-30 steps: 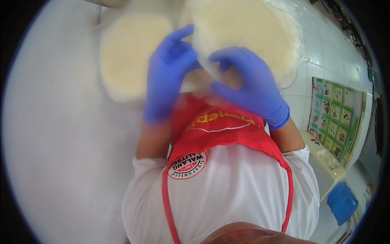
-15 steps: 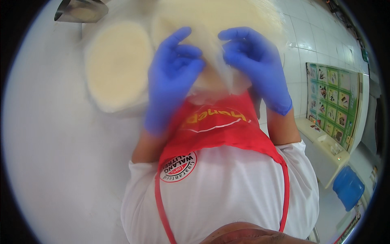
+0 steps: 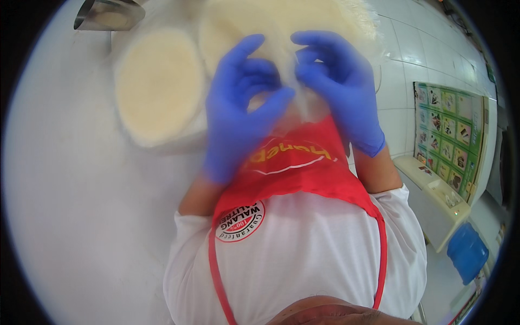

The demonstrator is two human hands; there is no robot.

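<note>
Both my hands wear blue gloves and are raised close together in front of my red apron (image 3: 303, 162). My right hand (image 3: 341, 81) pinches a thin clear plastic bag (image 3: 306, 103) between thumb and curled fingers. Beside it, my left hand (image 3: 244, 103) has its thumb stretched toward the plastic and apart from its bent fingers; motion blurs it slightly. Behind the hands lies a wide pale cream mass (image 3: 292, 21) with clear plastic around it. Left of this, a smaller rounded pale mass (image 3: 160, 86) sits in clear plastic. What they are made of cannot be made out.
A metal scoop (image 3: 111, 15) lies at the far left on the whitish work surface (image 3: 81, 179). To the right are a tiled floor (image 3: 409, 59), a cream cabinet (image 3: 433, 200) with a green picture panel (image 3: 447, 135), and a blue container (image 3: 467, 253).
My left hand has moved right, closer to my right hand, and its thumb now reaches farther out from the fingers. My right hand stays nearly in place with the plastic.
</note>
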